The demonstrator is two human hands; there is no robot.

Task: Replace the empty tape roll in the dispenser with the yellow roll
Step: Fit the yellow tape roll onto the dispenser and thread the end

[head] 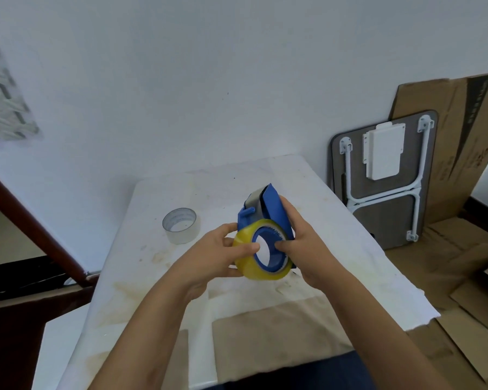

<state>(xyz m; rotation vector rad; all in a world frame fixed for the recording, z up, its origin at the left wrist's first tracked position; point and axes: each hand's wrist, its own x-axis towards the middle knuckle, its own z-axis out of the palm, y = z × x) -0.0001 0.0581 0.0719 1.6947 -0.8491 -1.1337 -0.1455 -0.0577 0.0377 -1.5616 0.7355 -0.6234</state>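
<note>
The blue tape dispenser (268, 209) is held up above the white table (335, 220), its cutter end pointing away from me. The yellow roll (248, 267) sits around the dispenser's blue hub. My left hand (217, 256) grips the yellow roll from the left, thumb at the hub opening. My right hand (304, 246) holds the dispenser body from the right, thumb pressing on the hub rim. The empty roll (181, 225), a pale grey-white ring, stands on the table to the left of my hands.
Stains mark the table, and a brown paper patch (268, 330) lies near its front edge. A folded small table (383, 175) and flattened cardboard (462, 153) lean against the wall at right. Dark wooden furniture (26, 220) stands at left.
</note>
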